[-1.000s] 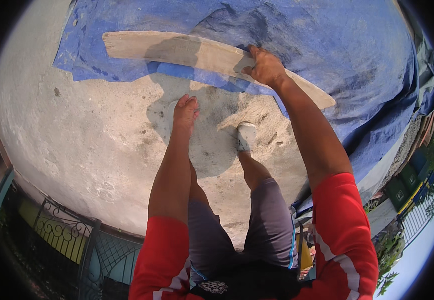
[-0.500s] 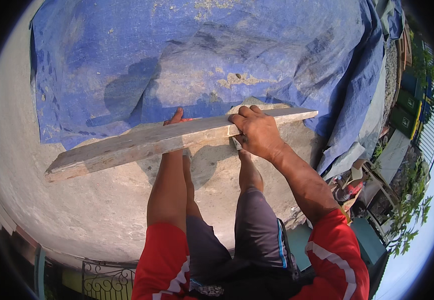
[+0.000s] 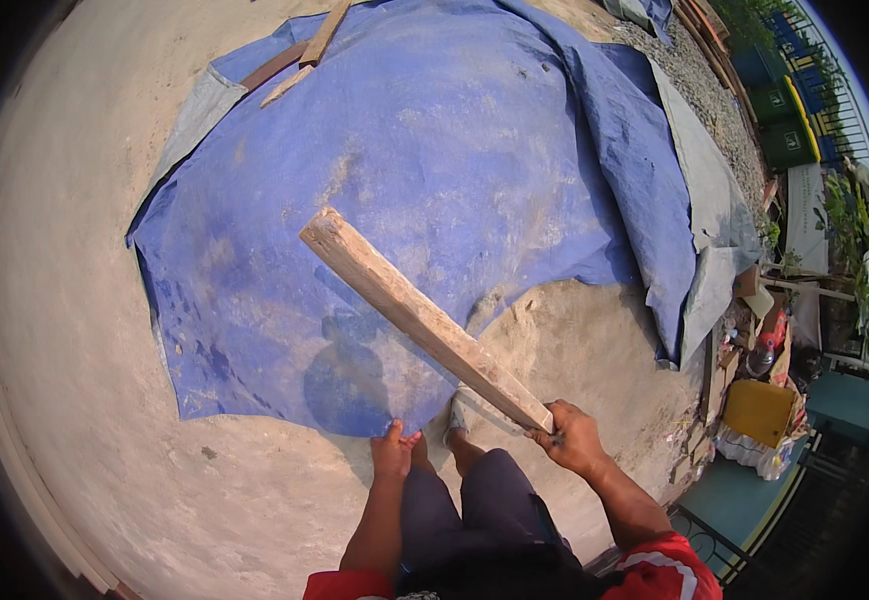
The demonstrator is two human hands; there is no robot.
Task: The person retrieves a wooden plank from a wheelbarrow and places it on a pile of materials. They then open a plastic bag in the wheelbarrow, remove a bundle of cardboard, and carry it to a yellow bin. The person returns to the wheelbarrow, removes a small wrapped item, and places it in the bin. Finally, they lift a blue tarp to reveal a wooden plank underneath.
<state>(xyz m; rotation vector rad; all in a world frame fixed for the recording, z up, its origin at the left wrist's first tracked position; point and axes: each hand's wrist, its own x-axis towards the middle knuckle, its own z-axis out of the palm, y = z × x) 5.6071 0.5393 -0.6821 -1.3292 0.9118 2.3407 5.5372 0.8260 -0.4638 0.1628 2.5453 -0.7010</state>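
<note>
My right hand [image 3: 572, 438] is closed around the near end of a long wooden plank [image 3: 424, 318], which slants up and away to the left over a blue tarp [image 3: 434, 150]. At the tarp's near edge, my left hand [image 3: 395, 452] has its fingers pinched together on the blue sheet, apart from the plank. The tarp spreads over a wide, bulging heap, and what lies beneath is mostly hidden. My feet stand on the concrete, close to its edge.
Several wood pieces [image 3: 324, 35] lie on the tarp's far left edge. Gravel [image 3: 689, 100] runs along the far right side. Green bins [image 3: 786, 125] stand beyond it. Nearer on the right are a yellow container [image 3: 757, 412] and assorted clutter. Pale concrete [image 3: 64, 300] extends on the left.
The plank has swung from lying crosswise to pointing away and left, and my right hand now grips its end. My left hand has come clear of it. More of the tarp shows.
</note>
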